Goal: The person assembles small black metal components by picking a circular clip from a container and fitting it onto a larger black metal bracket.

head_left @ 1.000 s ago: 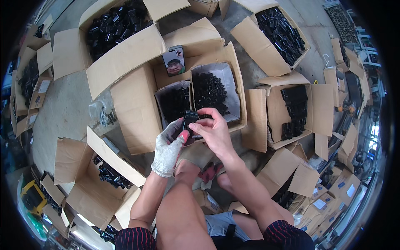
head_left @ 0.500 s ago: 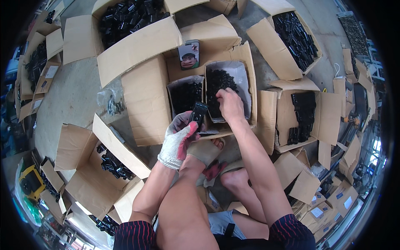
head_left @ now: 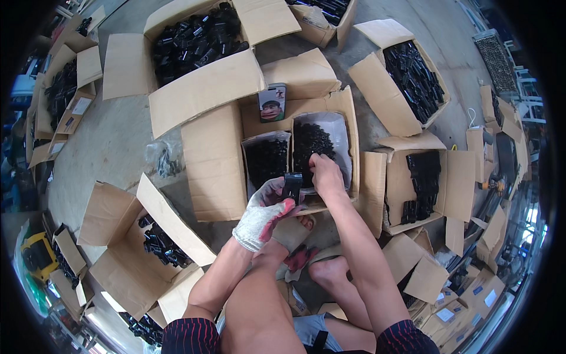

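My left hand [head_left: 265,212], in a white knitted glove with red on the fingers, grips a black block-shaped part [head_left: 292,187] standing upright. My bare right hand [head_left: 326,177] has its fingertips pinched together at the near edge of the small black pieces. Whatever the pinch holds is hidden. Those pieces [head_left: 311,141] fill much of the right grey-lined bin [head_left: 340,133]. More small black pieces [head_left: 267,159] lie in the left bin [head_left: 249,140]. Both bins sit in an open cardboard box [head_left: 212,162], where a phone [head_left: 272,103] leans on the far wall.
Open cartons of black parts surround me: a large carton [head_left: 206,76] far left, a carton [head_left: 389,94] far right, a carton [head_left: 394,203] at right, and a carton [head_left: 127,271] near left. A crumpled plastic bag [head_left: 163,158] lies on the floor [head_left: 124,133]. My legs [head_left: 259,295] are below.
The whole scene sits lower in the picture. In my left hand the black part has turned from tilted to upright. My right hand stays over the right bin, its fingers more visibly pinched.
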Tool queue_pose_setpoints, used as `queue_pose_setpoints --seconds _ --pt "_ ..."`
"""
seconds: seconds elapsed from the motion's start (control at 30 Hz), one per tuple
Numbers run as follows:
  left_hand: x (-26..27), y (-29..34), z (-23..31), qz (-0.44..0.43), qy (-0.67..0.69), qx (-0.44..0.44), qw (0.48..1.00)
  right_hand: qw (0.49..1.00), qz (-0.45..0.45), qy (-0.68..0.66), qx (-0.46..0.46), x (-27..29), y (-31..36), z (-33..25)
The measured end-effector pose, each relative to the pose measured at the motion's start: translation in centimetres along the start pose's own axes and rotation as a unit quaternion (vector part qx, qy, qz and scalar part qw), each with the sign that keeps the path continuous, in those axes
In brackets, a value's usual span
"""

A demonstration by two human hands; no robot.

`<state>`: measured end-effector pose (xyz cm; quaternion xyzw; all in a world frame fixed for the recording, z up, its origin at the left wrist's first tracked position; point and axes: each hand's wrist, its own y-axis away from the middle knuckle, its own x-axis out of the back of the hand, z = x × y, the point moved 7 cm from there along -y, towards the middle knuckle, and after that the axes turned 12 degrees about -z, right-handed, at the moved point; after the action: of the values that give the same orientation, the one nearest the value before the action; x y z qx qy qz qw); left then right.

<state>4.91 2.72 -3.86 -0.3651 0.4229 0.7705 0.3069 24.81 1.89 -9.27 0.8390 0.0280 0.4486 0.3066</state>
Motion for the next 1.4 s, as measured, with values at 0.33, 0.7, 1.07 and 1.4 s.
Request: queue_pose_setpoints --seconds 0.33,0.7,1.07,1.4 --pt "0.2 0.1 0.3 0.027 -0.018 0.009 0.999 0.998 0.006 -0.068 -0.016 0.7 1.0 0.0" --pt "0.9 0.3 0.7 0.074 -0.037 -0.035 0.996 0.662 -0.066 -0.747 0.023 1.0 5.9 -1.2" --pt "1.1 -0.4 0.0 0.125 -0.16 -0.075 0.976 0.825 0.066 -0.558 0.065 2.5 9.3 -6.0" --pt "0.2 0.4 0.0 0.163 -0.253 -0.169 0.938 0.89 0.143 -0.429 0.055 2.7 9.7 -8.3"
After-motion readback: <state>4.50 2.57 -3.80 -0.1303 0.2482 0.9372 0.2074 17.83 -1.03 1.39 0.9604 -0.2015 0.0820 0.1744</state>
